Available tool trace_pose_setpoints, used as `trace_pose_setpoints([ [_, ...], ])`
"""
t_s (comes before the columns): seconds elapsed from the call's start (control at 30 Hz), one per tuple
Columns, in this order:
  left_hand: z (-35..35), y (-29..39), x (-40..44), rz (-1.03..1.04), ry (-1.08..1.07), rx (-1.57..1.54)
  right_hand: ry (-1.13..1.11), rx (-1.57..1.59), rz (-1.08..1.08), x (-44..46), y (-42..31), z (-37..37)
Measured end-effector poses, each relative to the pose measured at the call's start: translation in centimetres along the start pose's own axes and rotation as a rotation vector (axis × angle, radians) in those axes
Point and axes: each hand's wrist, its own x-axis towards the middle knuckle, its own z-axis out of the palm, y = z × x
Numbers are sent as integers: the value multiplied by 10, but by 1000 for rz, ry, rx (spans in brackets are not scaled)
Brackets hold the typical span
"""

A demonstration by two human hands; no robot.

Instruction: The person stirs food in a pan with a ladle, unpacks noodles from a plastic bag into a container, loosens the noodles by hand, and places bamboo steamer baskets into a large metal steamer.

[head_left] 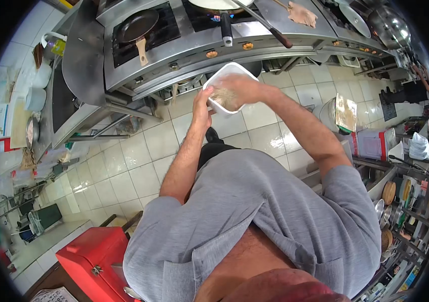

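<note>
A white rectangular plastic container point(218, 107) is held tilted in front of the stove, above the floor. My left hand point(202, 108) grips its left side, fingers closed on the wall and rim. My right hand point(242, 89) reaches into the container from the right, over a pale beige, stringy or grainy mass point(226, 96). Motion smears the right hand's fingers, so I cannot see whether they hold any of the mass.
Ahead runs a steel stove point(189, 53) with a dark wooden-handled frying pan point(138, 27). A black-handled pan point(226, 30) sits over a lit burner. A red box point(93, 261) stands behind left. Another person point(410, 93) is far right.
</note>
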Motion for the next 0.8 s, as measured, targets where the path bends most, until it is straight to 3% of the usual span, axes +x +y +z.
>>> trace_pose_setpoints([
  [0.07, 9, -3, -11, 27, 15, 62, -230, -329, 37, -8, -34, -1],
  [0.1, 8, 3, -20, 22, -60, 135, -230, -362, -35, -9, -35, 2],
  [0.17, 3, -9, -23, -33, -21, 120, -316, -298, 17, -8, -47, 5],
  [0.2, 1, -14, -26, -107, -42, 25, -237, -286, -34, -16, -48, 11],
  [0.27, 10, -15, -37, -38, -189, -53, -234, -364, 124, -26, -48, 28],
  [0.33, 8, -25, -37, -66, -179, -54, -248, -368, 107, -41, -69, 16],
  [0.4, -7, -43, -26, -158, -162, 0, -117, -370, 93, -53, -42, 42],
  [0.47, -4, -44, -27, -155, -220, 9, -164, -423, 180, -57, -27, 60],
  [0.53, -11, -44, -25, -145, -268, 40, -32, -480, 160, -69, -41, 58],
  [0.7, -12, -30, -30, -123, -284, 132, -116, -464, 200, -63, -55, 58],
  [0.8, -15, -26, -25, -133, -295, 223, -49, -456, 281, -53, -51, 75],
])
